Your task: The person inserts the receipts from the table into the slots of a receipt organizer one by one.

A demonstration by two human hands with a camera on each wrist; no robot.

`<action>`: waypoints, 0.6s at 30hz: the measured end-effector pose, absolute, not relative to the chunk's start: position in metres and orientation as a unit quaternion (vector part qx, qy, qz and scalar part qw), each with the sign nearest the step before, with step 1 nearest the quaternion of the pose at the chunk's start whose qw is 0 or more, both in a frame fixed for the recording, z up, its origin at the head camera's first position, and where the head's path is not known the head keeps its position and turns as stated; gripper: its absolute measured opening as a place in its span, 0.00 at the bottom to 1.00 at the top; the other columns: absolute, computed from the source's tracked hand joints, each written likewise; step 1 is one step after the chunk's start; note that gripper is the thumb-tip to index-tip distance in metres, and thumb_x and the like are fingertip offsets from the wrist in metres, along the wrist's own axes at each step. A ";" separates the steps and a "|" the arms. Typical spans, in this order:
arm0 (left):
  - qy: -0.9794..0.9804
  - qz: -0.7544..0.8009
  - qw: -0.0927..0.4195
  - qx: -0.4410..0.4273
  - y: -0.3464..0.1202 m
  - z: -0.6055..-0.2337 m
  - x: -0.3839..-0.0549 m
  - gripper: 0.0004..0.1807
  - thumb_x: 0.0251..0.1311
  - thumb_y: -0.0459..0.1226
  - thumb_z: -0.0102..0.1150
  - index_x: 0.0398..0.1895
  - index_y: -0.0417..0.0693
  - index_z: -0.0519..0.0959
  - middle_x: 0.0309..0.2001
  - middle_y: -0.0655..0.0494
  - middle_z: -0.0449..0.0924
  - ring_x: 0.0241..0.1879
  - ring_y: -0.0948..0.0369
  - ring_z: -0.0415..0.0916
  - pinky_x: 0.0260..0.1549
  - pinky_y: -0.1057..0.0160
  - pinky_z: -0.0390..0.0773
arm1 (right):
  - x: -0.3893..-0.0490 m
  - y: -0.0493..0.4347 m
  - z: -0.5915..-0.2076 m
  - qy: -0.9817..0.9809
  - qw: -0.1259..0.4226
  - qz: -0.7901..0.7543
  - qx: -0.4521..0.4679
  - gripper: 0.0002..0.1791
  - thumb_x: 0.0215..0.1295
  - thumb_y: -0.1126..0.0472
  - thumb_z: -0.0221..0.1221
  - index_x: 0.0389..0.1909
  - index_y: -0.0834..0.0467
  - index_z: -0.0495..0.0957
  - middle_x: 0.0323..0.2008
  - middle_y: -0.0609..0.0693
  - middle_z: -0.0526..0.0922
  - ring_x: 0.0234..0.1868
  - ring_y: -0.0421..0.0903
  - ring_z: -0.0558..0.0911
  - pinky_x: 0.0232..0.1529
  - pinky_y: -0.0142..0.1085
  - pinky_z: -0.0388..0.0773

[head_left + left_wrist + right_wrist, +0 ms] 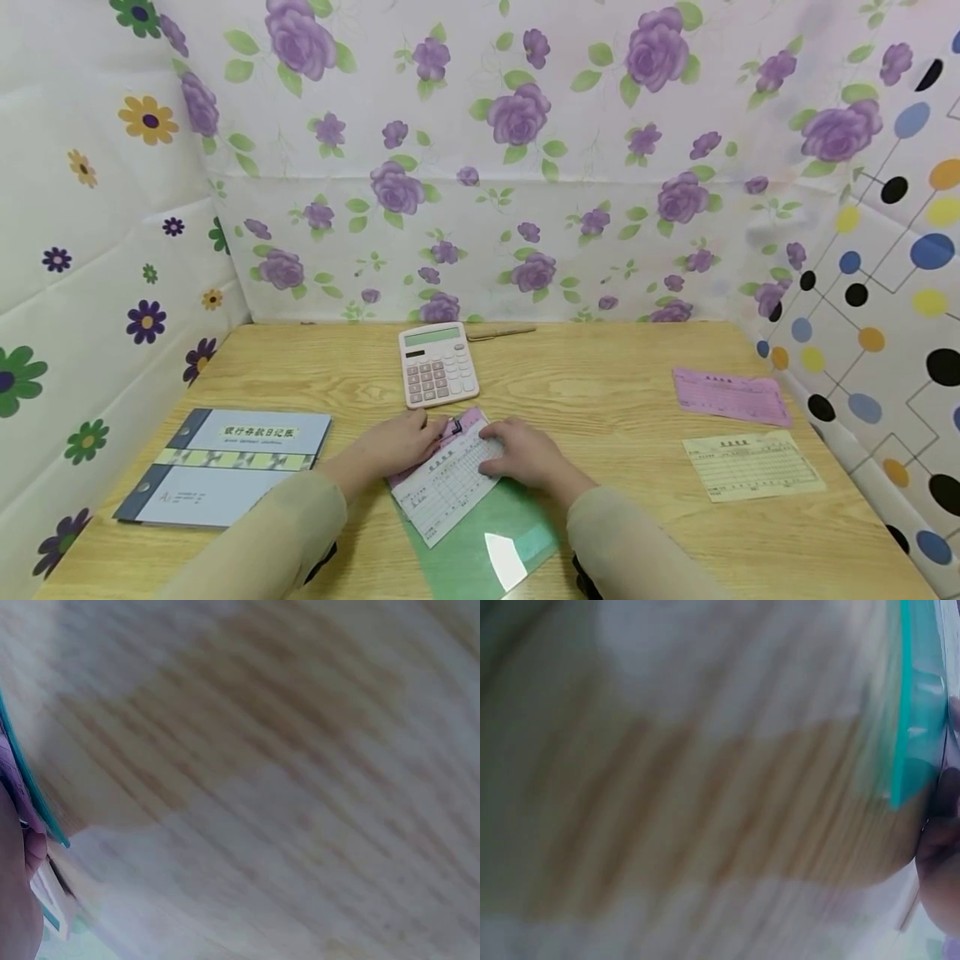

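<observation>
A white printed form [447, 483] lies slanted over a pink form [416, 468], both on top of a green translucent folder [453, 554]. A small black clip [454, 428] sits at the top of the forms. From the left, my left hand [397, 446] holds the pink form's edge beside the clip. My right hand [525, 457] grips the white form at its right edge, thumb on top. In the left wrist view, a bent fingertip [34, 851] shows against the pink sheet. The folder's green edge [901, 750] shows beside my curled right fingers in the right wrist view.
A pink calculator [438, 367] stands just beyond the hands, with a thin brown pen-like stick [502, 333] behind it. At left lies a blue-grey journal [225, 467]. Another pink slip [731, 397] and a yellow slip [753, 467] lie at right.
</observation>
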State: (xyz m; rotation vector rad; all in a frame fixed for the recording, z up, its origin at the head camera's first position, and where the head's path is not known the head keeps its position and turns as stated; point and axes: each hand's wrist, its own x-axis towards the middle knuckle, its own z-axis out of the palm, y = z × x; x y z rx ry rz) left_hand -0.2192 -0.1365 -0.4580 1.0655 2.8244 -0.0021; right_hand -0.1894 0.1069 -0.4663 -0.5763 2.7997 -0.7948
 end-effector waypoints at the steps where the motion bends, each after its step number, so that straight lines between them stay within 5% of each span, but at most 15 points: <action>1: 0.934 -0.002 0.068 0.350 -0.136 -0.458 -0.220 0.27 0.71 0.48 0.42 0.70 0.50 0.61 0.38 0.51 0.69 0.33 0.59 0.68 0.32 0.58 0.73 | -0.189 0.106 -0.466 0.942 0.085 -0.261 -0.192 0.28 0.52 0.43 0.65 0.53 0.51 0.77 0.48 0.51 0.75 0.44 0.47 0.75 0.46 0.44 0.71; 8: 0.934 -0.002 0.105 0.342 -0.133 -0.452 -0.221 0.26 0.72 0.46 0.38 0.70 0.46 0.59 0.40 0.51 0.70 0.33 0.60 0.69 0.33 0.59 0.74 | -0.186 0.101 -0.462 0.947 0.077 -0.252 -0.185 0.28 0.52 0.45 0.66 0.54 0.51 0.77 0.43 0.49 0.72 0.36 0.45 0.73 0.39 0.42 0.71; 15: 0.946 0.191 0.208 0.157 -0.131 -0.446 -0.223 0.30 0.69 0.61 0.27 0.39 0.49 0.73 0.29 0.52 0.72 0.29 0.58 0.71 0.32 0.57 0.71 | -0.188 0.097 -0.460 0.952 0.070 -0.229 -0.191 0.28 0.54 0.44 0.65 0.55 0.51 0.77 0.44 0.51 0.73 0.36 0.45 0.73 0.38 0.42 0.72; 18: 0.944 0.168 0.198 0.206 -0.134 -0.445 -0.223 0.27 0.71 0.56 0.30 0.45 0.47 0.73 0.28 0.53 0.70 0.27 0.59 0.70 0.28 0.59 0.71 | -0.189 0.097 -0.459 0.952 0.072 -0.229 -0.191 0.28 0.54 0.45 0.65 0.55 0.51 0.77 0.43 0.50 0.72 0.34 0.44 0.72 0.37 0.40 0.71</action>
